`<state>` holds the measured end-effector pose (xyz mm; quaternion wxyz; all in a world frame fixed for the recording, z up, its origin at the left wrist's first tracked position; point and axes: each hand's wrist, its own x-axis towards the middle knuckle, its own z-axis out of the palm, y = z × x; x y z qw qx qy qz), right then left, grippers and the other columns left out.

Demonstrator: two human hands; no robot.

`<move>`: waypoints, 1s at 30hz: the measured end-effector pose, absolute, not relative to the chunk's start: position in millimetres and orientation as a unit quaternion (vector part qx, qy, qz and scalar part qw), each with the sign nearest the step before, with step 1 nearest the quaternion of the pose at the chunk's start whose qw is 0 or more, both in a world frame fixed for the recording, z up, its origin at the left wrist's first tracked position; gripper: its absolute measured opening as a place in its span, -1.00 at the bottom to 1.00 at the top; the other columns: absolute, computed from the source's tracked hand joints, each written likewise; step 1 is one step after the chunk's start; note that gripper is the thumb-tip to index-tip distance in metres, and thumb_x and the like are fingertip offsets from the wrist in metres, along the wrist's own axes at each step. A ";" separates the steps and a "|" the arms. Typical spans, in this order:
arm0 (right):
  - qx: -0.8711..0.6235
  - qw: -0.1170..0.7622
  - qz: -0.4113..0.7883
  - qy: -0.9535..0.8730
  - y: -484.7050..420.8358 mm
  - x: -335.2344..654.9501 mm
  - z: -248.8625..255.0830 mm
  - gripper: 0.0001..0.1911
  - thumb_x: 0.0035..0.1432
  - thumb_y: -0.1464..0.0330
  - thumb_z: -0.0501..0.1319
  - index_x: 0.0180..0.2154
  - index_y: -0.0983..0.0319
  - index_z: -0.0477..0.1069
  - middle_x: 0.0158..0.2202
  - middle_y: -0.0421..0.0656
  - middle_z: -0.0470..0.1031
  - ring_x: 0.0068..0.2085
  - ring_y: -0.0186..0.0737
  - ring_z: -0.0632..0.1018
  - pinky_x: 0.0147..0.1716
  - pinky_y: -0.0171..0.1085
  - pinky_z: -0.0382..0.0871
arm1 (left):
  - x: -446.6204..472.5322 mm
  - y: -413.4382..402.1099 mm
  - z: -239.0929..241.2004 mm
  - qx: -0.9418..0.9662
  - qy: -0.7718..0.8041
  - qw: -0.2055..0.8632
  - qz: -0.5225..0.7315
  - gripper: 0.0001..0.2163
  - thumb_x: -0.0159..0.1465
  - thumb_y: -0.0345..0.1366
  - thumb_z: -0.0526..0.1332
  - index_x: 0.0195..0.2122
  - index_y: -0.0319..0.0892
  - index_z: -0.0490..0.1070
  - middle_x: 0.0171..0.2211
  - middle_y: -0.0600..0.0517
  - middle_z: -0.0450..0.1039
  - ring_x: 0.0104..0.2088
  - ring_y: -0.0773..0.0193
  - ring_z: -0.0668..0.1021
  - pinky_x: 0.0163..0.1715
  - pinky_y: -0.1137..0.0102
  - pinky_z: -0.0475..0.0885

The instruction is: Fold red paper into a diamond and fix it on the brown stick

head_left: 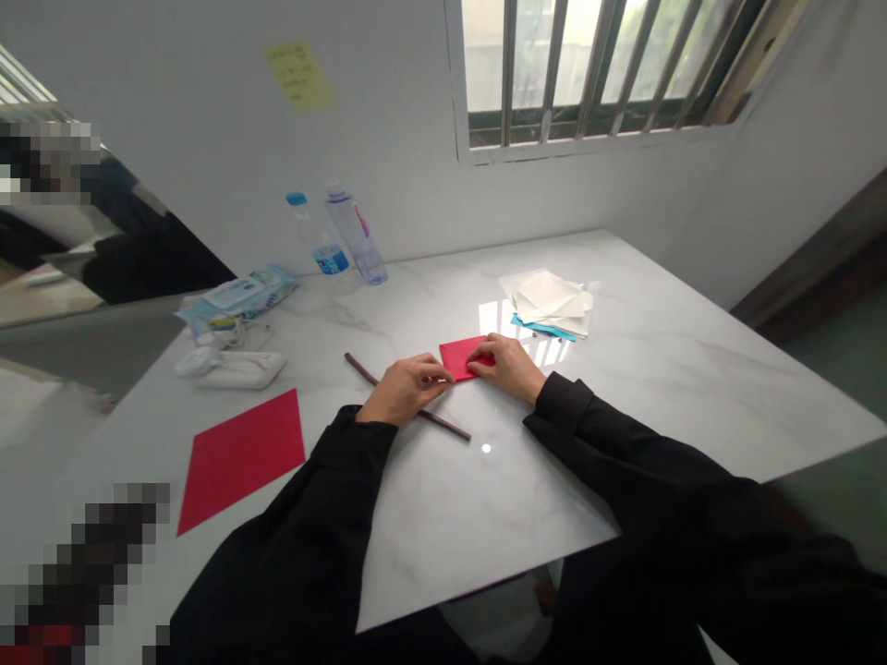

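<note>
1. The folded red paper (458,358) lay on the bench (665,388) in front of the person, between the two hands and partly covered by the right one.
2. The left hand (406,388) had its thumb and fingertips drawn narrowly together, holding the paper's near left corner, probably to stop it sliding.
3. The right hand (511,367) had its fingers curled close over the paper's right part, seemingly to keep the layers flat; I cannot tell whether it pinched a layer or only pressed.
4. A dark stick (447,430) ran slantwise under the left hand, its middle hidden; whether the two touched was unclear.
5. A flat red sheet (246,457) lay to the left, apart from the stick, perhaps put there to leave the working spot free.
6. Beyond the right hand, pale papers (551,297) overlapped on a blue sheet (544,328), likely piled to save room.
7. Two bottles (333,240) and a wipes packet (242,294) stood farther back, near the wall, presumably out of the way.
</note>
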<state>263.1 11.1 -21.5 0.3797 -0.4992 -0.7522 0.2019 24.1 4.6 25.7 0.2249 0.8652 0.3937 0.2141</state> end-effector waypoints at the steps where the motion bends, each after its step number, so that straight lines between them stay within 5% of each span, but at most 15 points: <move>1: -0.499 0.379 0.204 -0.752 11.1 263.2 -21.1 -0.95 0.17 0.45 0.42 -0.28 0.22 0.69 -0.28 -0.15 0.50 -0.30 -0.30 0.49 -0.19 -0.29 0.38 | 24.3 4.2 26.0 0.869 0.393 0.217 0.206 -0.89 0.32 -0.28 0.32 -0.26 -0.04 0.67 -0.24 0.04 0.60 -0.32 0.30 0.58 -0.25 0.40 0.44; 18: -0.493 0.381 0.211 -0.753 13.3 265.9 -21.0 -0.95 0.17 0.45 0.42 -0.29 0.23 0.67 -0.27 -0.15 0.50 -0.30 -0.31 0.48 -0.19 -0.29 0.37 | 29.6 -15.2 35.5 0.890 0.437 0.084 0.098 -0.72 0.41 -0.29 0.24 0.09 0.10 0.61 -0.10 0.04 0.57 -0.24 0.24 0.60 -0.22 0.37 0.43; 30: -0.502 0.372 0.203 -0.754 13.5 266.1 -20.0 -0.95 0.16 0.44 0.43 -0.29 0.22 0.68 -0.28 -0.16 0.50 -0.31 -0.32 0.48 -0.18 -0.30 0.37 | 46.4 -36.9 29.4 0.897 0.434 -0.025 0.078 -0.70 0.43 -0.23 0.23 0.16 0.06 0.54 -0.13 0.01 0.52 -0.17 0.17 0.55 -0.18 0.32 0.45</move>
